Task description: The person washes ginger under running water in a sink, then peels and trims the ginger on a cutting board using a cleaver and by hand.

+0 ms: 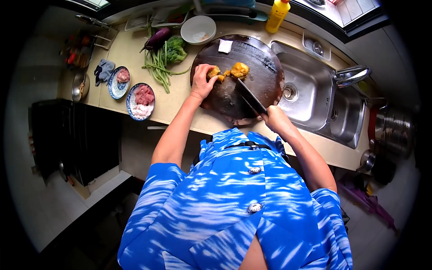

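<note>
A round dark chopping board [220,96] lies on the counter. At its left side, my left hand [202,83] has its fingers closed on a yellow-brown lump of food [214,72], whose exact kind I cannot make out. Small bits lie between it and a larger, shiny yellow-orange lump [240,70] to the right. My right hand [275,119] grips the handle of a cleaver [250,97] at the board's right side. The blade slants up and left, with its far end just below the larger lump. A white folded piece [225,46] rests near the board's far edge.
Left of the board are an eggplant [158,38], broccoli [174,49], green beans [157,67] and two patterned plates of raw meat [144,95]. A white bowl [198,29] and a yellow bottle [278,15] stand behind. The steel sink [306,85] adjoins on the right.
</note>
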Motion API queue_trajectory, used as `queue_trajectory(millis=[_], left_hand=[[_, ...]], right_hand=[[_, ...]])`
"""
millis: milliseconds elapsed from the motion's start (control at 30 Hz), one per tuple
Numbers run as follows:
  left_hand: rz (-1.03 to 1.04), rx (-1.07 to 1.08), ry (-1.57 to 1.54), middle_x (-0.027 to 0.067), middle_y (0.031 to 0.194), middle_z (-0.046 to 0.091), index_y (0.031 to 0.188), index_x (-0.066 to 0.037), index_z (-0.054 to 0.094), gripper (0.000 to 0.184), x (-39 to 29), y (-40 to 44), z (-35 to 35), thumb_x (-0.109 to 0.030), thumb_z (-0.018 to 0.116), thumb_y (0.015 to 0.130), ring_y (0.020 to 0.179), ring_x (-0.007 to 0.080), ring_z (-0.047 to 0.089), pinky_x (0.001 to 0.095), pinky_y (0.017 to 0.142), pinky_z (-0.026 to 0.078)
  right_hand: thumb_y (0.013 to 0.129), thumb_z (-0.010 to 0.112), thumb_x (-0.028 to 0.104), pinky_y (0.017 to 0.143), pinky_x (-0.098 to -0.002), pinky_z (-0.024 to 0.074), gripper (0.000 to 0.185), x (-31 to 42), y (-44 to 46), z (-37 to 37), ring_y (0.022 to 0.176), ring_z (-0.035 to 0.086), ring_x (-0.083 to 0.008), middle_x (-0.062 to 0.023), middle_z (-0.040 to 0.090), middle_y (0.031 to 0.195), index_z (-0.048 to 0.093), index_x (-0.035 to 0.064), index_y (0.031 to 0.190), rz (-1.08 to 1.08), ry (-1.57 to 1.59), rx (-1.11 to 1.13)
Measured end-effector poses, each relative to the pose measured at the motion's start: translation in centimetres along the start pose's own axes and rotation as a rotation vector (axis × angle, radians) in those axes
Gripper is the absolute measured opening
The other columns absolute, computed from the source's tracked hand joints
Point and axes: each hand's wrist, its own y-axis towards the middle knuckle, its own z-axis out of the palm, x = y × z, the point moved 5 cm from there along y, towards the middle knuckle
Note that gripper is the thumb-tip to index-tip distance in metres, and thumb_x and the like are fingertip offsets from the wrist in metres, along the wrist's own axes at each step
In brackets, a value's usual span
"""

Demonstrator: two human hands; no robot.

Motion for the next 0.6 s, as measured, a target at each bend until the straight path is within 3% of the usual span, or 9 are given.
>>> queue_trajectory(millis=[167, 233, 300, 500, 600], left_hand=[[0.159, 0.043, 0.214, 0.0057, 0.098, 0.055, 0.09, -0.009, 0.064, 0.029, -2.8, 0.6, -0.5, -0.009, 0.071, 0.061, 0.097, 0.025, 0.049, 0.036, 0.081, 0.039], [0.202, 0.171, 0.253, 0.0028, 0.095, 0.057, 0.095, -0.014, 0.065, 0.032, -2.5, -0.1, 0.7, -0.011, 0.071, 0.064, 0.097, 0.0236, 0.049, 0.0363, 0.081, 0.038], [0.202, 0.157, 0.232, 0.0014, 0.091, 0.058, 0.089, -0.012, 0.065, 0.025, -2.5, 0.1, 1.3, -0.008, 0.069, 0.064, 0.096, 0.0226, 0.05, 0.0357, 0.079, 0.038], [0.226, 0.234, 0.164, 0.0077, 0.086, 0.059, 0.079, -0.006, 0.058, 0.017, -3.5, -1.1, 2.5, 0.0, 0.065, 0.065, 0.086, 0.0253, 0.056, 0.0331, 0.073, 0.043], [0.077, 0.005, 0.034, 0.0124, 0.085, 0.057, 0.083, -0.002, 0.055, 0.022, -4.2, -1.5, 1.7, 0.007, 0.06, 0.064, 0.082, 0.0309, 0.056, 0.0362, 0.073, 0.047]], right_hand=[[0.074, 0.061, 0.012, 0.07, -0.0455, 0.0479, 0.021, -1.1, -0.1, 0.7, 0.078, 0.06, -0.0421, -0.0304, 0.058, 0.075, 0.062, -0.0093, 0.075, 0.07, 0.096, 0.021], [0.074, 0.061, 0.012, 0.07, -0.0455, 0.0479, 0.021, -1.1, -0.1, 0.8, 0.078, 0.06, -0.0421, -0.0303, 0.058, 0.075, 0.062, -0.0092, 0.075, 0.063, 0.087, 0.002], [0.074, 0.061, 0.012, 0.07, -0.0456, 0.0478, 0.021, -1.1, -0.1, 0.8, 0.078, 0.06, -0.0422, -0.0303, 0.058, 0.075, 0.063, -0.0092, 0.075, 0.061, 0.076, -0.023], [0.075, 0.062, 0.012, 0.071, -0.0456, 0.0477, 0.021, -1.2, 0.0, 1.2, 0.078, 0.06, -0.0422, -0.0305, 0.058, 0.076, 0.063, -0.009, 0.074, -0.009, 0.024, -0.061], [0.074, 0.062, 0.012, 0.071, -0.0457, 0.0476, 0.022, -1.0, -0.2, 0.9, 0.078, 0.06, -0.0424, -0.0305, 0.058, 0.075, 0.062, -0.0094, 0.073, 0.005, 0.025, -0.081]])
